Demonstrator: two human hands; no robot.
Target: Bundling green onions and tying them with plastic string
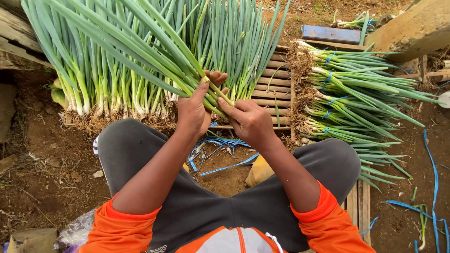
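Both hands [194, 110] [248, 122] pinch smooth, tubular green onions [187, 70], apparently loose.

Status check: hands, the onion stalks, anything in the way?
Left hand and right hand both gripping one green onion stalk. Loose pile behind it, tied bundles to the right. Nothing blocking.

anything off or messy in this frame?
Mostly tidy. Both hands, left hand and right hand, hold one green onion. Loose blue ties lie tangled on the dirt between the knees, and more blue strips straggle at right. A stray onion lies alone on the soil.
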